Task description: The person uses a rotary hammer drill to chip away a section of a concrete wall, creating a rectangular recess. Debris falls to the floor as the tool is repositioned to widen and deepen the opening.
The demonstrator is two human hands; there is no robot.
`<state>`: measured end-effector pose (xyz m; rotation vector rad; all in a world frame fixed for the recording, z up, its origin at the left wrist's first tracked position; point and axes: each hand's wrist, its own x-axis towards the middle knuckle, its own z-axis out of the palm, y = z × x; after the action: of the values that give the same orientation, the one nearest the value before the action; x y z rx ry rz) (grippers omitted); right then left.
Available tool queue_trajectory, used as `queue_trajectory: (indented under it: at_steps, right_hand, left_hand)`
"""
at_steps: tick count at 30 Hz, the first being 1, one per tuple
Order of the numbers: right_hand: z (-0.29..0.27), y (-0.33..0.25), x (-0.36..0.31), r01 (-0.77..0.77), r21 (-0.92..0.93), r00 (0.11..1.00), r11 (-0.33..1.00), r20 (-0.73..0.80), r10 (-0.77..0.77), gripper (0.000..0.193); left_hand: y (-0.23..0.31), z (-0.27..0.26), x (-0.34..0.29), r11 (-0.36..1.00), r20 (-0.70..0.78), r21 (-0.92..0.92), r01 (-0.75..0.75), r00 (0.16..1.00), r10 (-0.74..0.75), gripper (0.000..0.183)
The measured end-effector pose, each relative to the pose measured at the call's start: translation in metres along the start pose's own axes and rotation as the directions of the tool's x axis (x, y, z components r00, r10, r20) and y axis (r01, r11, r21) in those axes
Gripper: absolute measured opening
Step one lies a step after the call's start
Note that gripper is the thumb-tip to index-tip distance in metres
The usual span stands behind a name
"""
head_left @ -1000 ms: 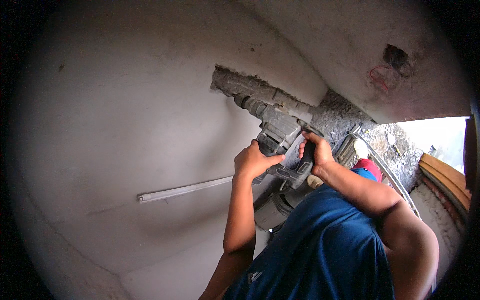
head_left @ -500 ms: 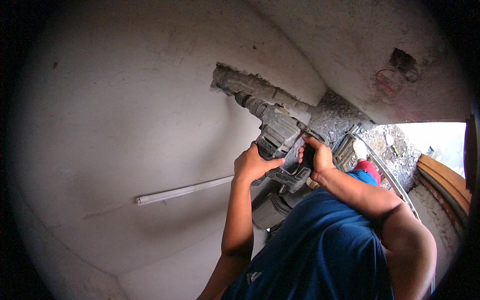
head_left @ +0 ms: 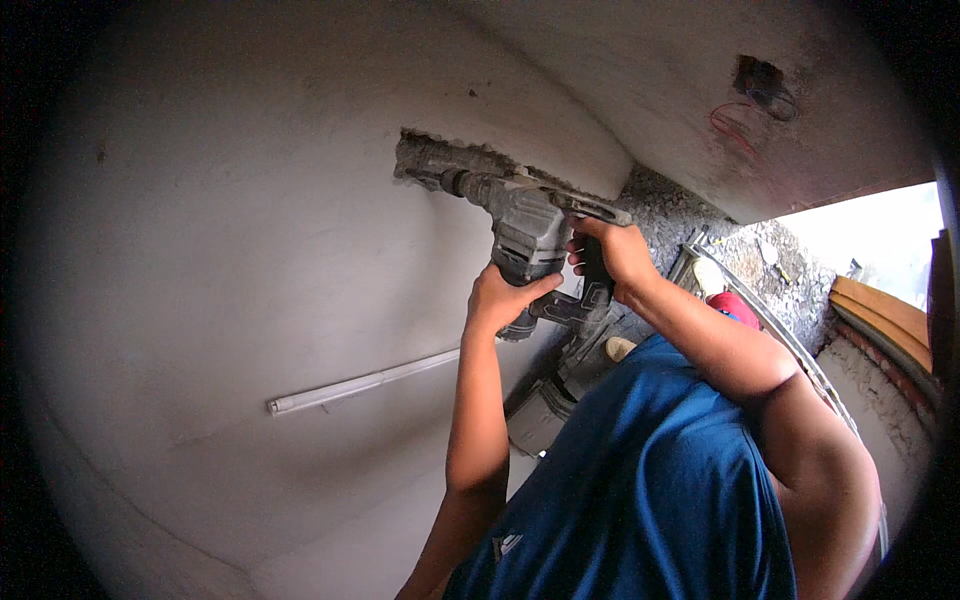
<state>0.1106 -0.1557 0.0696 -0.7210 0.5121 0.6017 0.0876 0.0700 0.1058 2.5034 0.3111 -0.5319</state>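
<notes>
With both hands I hold a dusty grey rotary hammer drill (head_left: 530, 225) against the wall. My right hand (head_left: 618, 255) is wrapped round its rear handle, thumb on top. My left hand (head_left: 502, 298) grips the motor housing from below, its thumb lying across the side. The tool points to the left, and its bit end reaches into the left part of a rough groove (head_left: 455, 152) chipped out of the pale plaster wall (head_left: 250, 220). The tip of the bit is hard to make out against the broken surface.
A white tube light (head_left: 365, 385) is fixed to the wall below the drill. Rubble (head_left: 665, 215) covers the floor, with a metal ladder rail (head_left: 770, 315) by my legs. Red wires hang from a hole (head_left: 758, 78) in the right wall. A dark grey container (head_left: 540, 418) stands beneath.
Drill and both hands have moved a little left and up in the picture. The tool lies flatter now, its rear end raised, with the bit still at the groove's left end.
</notes>
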Motion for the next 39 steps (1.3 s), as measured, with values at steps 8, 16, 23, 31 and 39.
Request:
queue_trajectory:
  at_steps: [8, 16, 23, 31, 39]
  right_hand:
    - [-0.003, 0.023, 0.003, -0.064, 0.265, 0.998, 0.962, -0.005, 0.067, 0.018]
    - [-0.027, 0.038, -0.024, -0.152, 0.451, 0.988, 0.879, 0.073, 0.134, 0.017]
    - [-0.018, 0.04, -0.022, -0.145, 0.488, 0.989, 0.861, 0.08, 0.121, 0.015]
    - [-0.018, 0.041, -0.018, -0.178, 0.553, 0.984, 0.814, 0.095, 0.15, 0.018]
    - [-0.02, 0.046, -0.006, -0.283, 0.533, 0.953, 0.797, 0.064, 0.296, 0.021]
  left_hand:
    - [0.026, -0.027, -0.004, 0.984, 0.08, 0.156, 0.09, 0.991, -0.103, 0.058]
    - [0.084, -0.031, -0.044, 0.854, 0.016, 0.511, 0.1, 0.992, -0.126, 0.087]
    - [0.091, -0.041, -0.042, 0.826, 0.005, 0.554, 0.107, 0.991, -0.132, 0.087]
    - [0.114, -0.044, -0.042, 0.787, 0.02, 0.6, 0.147, 0.98, -0.198, 0.09]
    - [0.109, -0.039, -0.039, 0.712, 0.004, 0.683, 0.161, 0.975, -0.224, 0.09]
